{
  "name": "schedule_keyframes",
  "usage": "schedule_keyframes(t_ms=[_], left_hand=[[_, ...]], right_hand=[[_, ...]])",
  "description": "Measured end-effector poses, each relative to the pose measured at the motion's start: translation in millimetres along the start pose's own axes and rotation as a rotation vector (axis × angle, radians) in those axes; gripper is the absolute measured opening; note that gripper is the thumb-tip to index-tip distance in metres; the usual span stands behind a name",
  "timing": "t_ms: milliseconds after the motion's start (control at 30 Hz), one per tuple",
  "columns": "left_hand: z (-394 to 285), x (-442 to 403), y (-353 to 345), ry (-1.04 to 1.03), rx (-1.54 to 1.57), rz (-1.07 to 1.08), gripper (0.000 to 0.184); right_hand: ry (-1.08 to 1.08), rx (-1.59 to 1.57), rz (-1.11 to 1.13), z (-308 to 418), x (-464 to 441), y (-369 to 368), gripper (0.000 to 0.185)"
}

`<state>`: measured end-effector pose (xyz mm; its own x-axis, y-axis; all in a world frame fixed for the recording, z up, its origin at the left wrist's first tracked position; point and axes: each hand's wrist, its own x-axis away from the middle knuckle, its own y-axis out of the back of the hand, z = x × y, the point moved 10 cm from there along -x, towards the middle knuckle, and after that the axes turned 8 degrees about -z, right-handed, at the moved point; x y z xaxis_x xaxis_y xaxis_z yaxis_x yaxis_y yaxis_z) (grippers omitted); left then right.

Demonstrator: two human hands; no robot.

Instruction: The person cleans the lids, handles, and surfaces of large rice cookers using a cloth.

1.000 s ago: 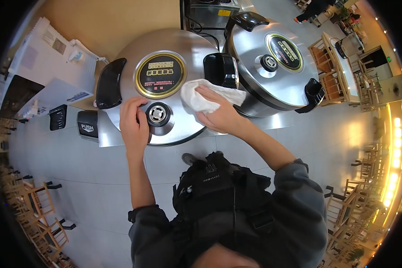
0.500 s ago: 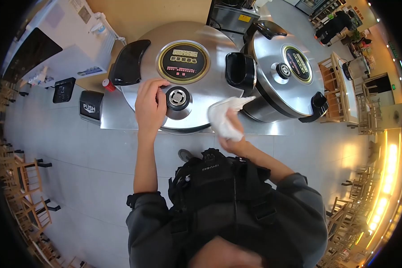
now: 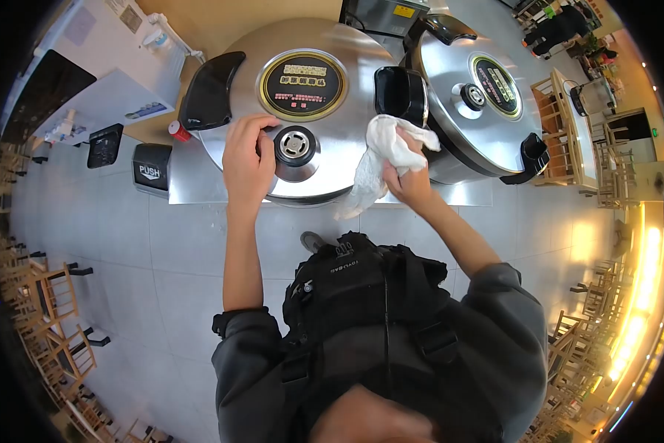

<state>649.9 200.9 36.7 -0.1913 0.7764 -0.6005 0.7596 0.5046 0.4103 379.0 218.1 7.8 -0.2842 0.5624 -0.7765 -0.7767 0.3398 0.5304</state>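
Observation:
A large steel pot lid [image 3: 350,66] with a round black and gold label [image 3: 302,85] lies in front of me. My left hand [image 3: 248,159] rests on the lid's near left part, fingers curled beside the round steam vent [image 3: 296,145]; whether its fingertips grip anything is hidden. A crumpled white cloth [image 3: 391,144] is in my right hand [image 3: 412,173], with its lower end hanging down past the lid's near right edge. The cloth's top lies against the black latch handle [image 3: 401,92] at the lid's right.
To the right stands a second steel pot [image 3: 439,74] with black handles. A black bin marked PUSH [image 3: 151,168] and a red can [image 3: 178,131] are at the left. Wooden chairs [image 3: 59,292] stand on both sides. Another person [image 3: 557,33] is far off at upper right.
My right hand first drew back from the lid with the cloth, then moved up and right to the latch handle, the cloth now hanging longer. My left hand stays beside the vent.

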Motion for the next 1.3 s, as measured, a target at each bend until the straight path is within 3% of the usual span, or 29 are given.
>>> schedule_keyframes(t_ms=[167, 233, 300, 333, 433, 700, 833, 900, 967, 1000, 1067, 1100, 1133, 1167, 1200, 1233, 1267, 1300], left_hand=[[0, -2, 1, 0.005, 0.001, -0.007, 0.022], [-1, -1, 1, -0.016, 0.002, -0.001, 0.023], [0, 0, 0, -0.008, 0.007, -0.003, 0.023], [0, -1, 1, -0.01, 0.012, -0.014, 0.023], [-2, -2, 0, 0.007, 0.006, -0.007, 0.023], [-3, -1, -4, 0.004, -0.017, 0.014, 0.024], [-1, 2, -5, 0.008, 0.0, 0.032, 0.024], [16, 9, 6, 0.116, 0.136, -0.065, 0.024], [18, 30, 35, 0.052, 0.21, -0.354, 0.016], [13, 45, 54, -0.018, 0.164, -0.495, 0.013], [-39, 78, 52, -0.273, 0.268, -0.472, 0.008], [-56, 100, 30, -0.324, 0.431, -0.306, 0.007], [-81, 114, -5, -0.271, 0.455, -0.113, 0.006], [-87, 132, -53, -0.11, 0.578, 0.149, 0.012], [-82, 162, -102, 0.109, 0.518, 0.417, 0.026], [-76, 197, -140, 0.354, 0.654, 0.591, 0.038], [-62, 242, -164, 0.588, 0.731, 0.791, 0.042], [-57, 263, -170, 0.553, 0.734, 0.805, 0.042]], right_hand=[[-0.232, -0.121, -0.01, 18, 55, 6, 0.043], [-0.631, -0.376, 0.054, -1, 80, 1, 0.05], [-1.369, -1.154, -0.515, -31, 102, 5, 0.053], [-1.444, -1.938, -0.531, -21, 83, -1, 0.051], [-1.257, -2.07, -0.562, -33, 70, 28, 0.05], [-1.227, -2.016, -0.583, -26, 75, 52, 0.049], [-1.344, -1.914, -0.612, -29, 104, 57, 0.046], [-1.364, -1.888, -0.645, -27, 117, 60, 0.045], [-1.723, -1.351, -0.621, -30, 165, 62, 0.038], [-1.73, -1.355, -0.641, -26, 176, 57, 0.038], [-1.661, -0.892, -0.171, -20, 198, 44, 0.042], [-1.67, -0.9, -0.186, -15, 201, 41, 0.042], [-1.625, -0.894, -0.034, -4, 196, 34, 0.041], [-1.565, -0.886, 0.115, 7, 187, 27, 0.042], [-1.461, -0.857, 0.152, 16, 163, 33, 0.037], [-1.453, -0.863, 0.132, 12, 166, 39, 0.037], [-1.416, -0.856, 0.343, 15, 174, 34, 0.035], [-1.366, -0.831, 0.547, 16, 183, 32, 0.034]])
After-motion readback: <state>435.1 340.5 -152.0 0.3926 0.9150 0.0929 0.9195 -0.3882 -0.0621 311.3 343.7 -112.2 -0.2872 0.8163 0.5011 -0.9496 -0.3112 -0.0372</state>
